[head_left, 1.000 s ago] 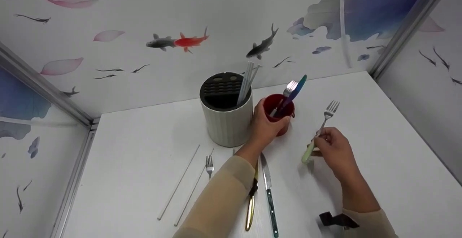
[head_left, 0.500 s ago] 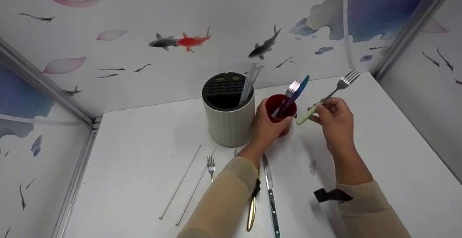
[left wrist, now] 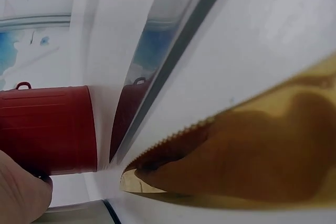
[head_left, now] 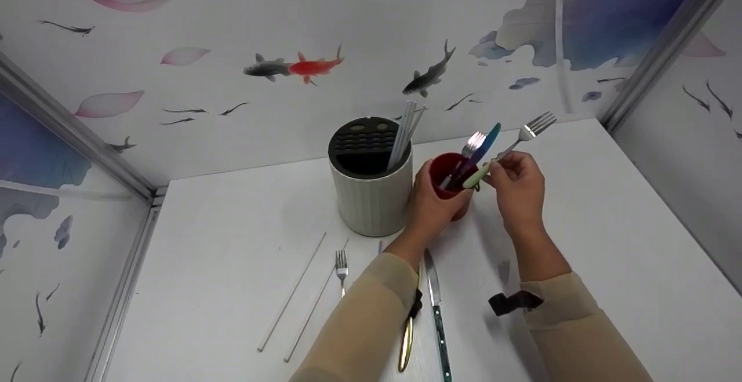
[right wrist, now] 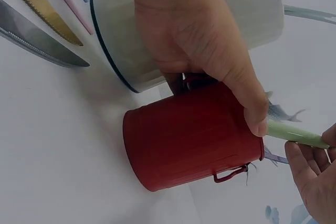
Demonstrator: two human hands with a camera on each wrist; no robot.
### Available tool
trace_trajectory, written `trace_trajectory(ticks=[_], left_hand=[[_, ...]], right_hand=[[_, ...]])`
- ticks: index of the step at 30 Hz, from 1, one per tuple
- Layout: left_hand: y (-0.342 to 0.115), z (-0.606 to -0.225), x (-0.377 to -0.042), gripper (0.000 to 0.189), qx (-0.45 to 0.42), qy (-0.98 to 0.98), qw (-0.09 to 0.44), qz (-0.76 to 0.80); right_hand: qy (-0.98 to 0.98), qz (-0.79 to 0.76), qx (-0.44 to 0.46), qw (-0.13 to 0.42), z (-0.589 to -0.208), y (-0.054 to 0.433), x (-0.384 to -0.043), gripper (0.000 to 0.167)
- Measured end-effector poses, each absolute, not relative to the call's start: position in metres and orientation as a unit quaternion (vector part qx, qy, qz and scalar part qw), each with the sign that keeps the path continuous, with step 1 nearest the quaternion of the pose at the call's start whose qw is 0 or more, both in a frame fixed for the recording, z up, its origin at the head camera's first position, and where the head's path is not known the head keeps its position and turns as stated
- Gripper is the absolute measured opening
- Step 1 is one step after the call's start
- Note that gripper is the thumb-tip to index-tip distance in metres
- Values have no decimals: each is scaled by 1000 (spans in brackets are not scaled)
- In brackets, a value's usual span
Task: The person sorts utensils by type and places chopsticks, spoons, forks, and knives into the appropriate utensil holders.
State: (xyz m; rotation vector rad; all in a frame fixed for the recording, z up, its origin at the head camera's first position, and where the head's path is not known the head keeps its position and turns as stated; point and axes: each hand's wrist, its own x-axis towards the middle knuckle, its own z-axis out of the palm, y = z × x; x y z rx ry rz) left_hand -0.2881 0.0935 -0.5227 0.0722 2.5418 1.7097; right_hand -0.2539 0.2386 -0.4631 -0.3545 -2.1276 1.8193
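Works at a white counter (head_left: 220,219), walled by panels (head_left: 220,11) painted with fish and petals. Has chopsticks (head_left: 292,291) and a dark-handled knife (head_left: 439,318) in front, plus a gold knife (head_left: 407,344) and silver fork (head_left: 341,263) part-hidden by the left sleeve (head_left: 359,324). Grips a red pail (right wrist: 189,135) beside a ribbed utensil holder (head_left: 374,205) with curled fingers of the left hand (head_left: 436,205). Pinches a green-handled fork (head_left: 477,177) near the pail's rim in the right hand (head_left: 516,193).
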Motion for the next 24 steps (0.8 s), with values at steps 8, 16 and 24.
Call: trace_trajectory(ticks=[8, 16, 24], left_hand=[[94, -524, -288, 97, 29, 829, 33, 558], [94, -524, -289, 96, 28, 834, 27, 550], [94, -524, -290, 97, 22, 836, 32, 547]], right_hand=[[-790, 580, -131, 150, -476, 235, -257, 28], [-811, 550, -147, 137, -482, 237, -259, 31], [-820, 540, -146, 120, -481, 237, -262, 34]])
